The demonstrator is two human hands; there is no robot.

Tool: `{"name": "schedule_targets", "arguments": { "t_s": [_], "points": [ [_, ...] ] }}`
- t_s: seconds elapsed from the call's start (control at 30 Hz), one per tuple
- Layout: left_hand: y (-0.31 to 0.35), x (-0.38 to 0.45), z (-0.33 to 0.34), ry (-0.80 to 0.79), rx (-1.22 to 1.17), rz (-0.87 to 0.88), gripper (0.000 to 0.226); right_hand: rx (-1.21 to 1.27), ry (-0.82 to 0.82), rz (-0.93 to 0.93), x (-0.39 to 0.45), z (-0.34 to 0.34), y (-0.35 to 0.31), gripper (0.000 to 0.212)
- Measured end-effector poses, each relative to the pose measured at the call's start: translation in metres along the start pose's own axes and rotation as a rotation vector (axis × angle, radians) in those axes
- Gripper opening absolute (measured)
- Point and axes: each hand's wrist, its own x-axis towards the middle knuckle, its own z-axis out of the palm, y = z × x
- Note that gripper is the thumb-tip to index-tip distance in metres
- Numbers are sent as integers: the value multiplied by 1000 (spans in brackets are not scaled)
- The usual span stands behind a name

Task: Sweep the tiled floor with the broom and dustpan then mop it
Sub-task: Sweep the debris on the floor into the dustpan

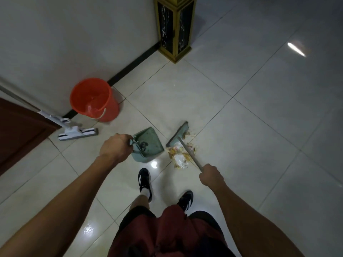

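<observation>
Below, left hand (113, 149) gripping dustpan (148, 145), right hand (210, 175) gripping broom (179, 135)

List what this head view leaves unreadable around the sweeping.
- Dustpan handle: covered by the left hand.
- Broom bristle edge: hidden under its own head and the litter pile.
- Litter items: blurred, kinds unclear.
- Mop pole top: cut off by the left edge.
- Bucket water level: glare, uncertain.
</observation>
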Motion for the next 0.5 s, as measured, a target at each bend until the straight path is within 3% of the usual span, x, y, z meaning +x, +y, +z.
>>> {"name": "schedule_targets", "arguments": {
  "t_s": [0.13, 0.3, 0.43, 0.5],
  "points": [
    [31, -20, 9, 10, -7, -18, 17, 48, -23, 3, 0, -14, 18, 28],
    [42, -42, 23, 15, -37, -53, 17, 134, 62, 33, -2, -12, 41, 32],
    [36, -53, 29, 9, -79, -88, 14, 634, -257, 157, 2, -4, 47, 30],
    [31, -59, 32, 5, -96, -104, 14, 592, -169, 100, 15, -10, 40, 27]
  ]
}}
